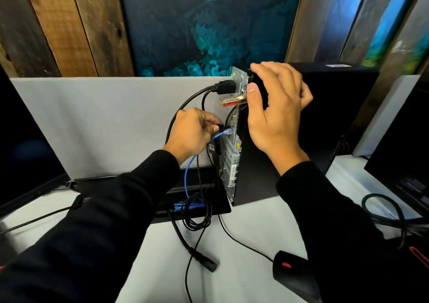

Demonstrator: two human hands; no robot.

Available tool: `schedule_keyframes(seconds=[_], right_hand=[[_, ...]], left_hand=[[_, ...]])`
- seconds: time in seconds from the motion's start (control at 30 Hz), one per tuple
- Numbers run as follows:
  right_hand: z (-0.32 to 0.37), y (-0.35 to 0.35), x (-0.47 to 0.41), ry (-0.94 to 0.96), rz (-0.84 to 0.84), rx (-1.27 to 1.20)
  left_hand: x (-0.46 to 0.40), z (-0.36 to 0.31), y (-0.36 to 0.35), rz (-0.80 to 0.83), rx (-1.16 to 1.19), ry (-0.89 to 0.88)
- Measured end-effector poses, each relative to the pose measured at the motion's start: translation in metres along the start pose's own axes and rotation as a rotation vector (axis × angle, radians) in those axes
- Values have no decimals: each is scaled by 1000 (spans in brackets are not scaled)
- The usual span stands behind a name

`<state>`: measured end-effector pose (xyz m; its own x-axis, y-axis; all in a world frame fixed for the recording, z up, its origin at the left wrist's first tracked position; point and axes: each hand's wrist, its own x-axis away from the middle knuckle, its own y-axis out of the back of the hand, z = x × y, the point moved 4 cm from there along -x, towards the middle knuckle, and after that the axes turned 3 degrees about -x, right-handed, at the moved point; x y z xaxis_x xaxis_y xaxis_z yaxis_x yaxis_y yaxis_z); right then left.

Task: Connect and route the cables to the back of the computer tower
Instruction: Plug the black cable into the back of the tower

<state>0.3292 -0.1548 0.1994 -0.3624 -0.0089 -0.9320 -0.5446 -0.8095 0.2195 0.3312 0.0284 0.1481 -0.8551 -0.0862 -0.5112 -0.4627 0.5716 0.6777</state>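
The black computer tower (260, 177) stands upright on the white desk, its metal back panel (232, 161) facing left. My right hand (276, 110) rests on the tower's top rear corner, fingers spread over the edge. My left hand (193, 133) pinches a black plug (221, 129) against the back panel at mid height. A blue network cable (189, 172) ends in a clear plug (229, 131) just below my fingers. A thick black power cord (226, 87) is plugged in near the top. A gold-and-red lock piece (229, 101) sticks out below it.
A grey divider (92, 121) stands behind the desk. Coiled black and blue cables (195, 209) lie on a black monitor base (222, 200). A loose black connector (209, 264) and a black mouse (294, 272) sit on the desk. Dark monitors stand far left and right.
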Motion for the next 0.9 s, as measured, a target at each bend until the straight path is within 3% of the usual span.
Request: schedule_keyframes(seconds=[0.47, 0.9], right_hand=[[5, -4, 2, -38, -53, -43], [9, -8, 0, -79, -90, -93]], left_hand=[[0, -7, 5, 23, 7, -25], [-13, -6, -8, 33, 359, 340]])
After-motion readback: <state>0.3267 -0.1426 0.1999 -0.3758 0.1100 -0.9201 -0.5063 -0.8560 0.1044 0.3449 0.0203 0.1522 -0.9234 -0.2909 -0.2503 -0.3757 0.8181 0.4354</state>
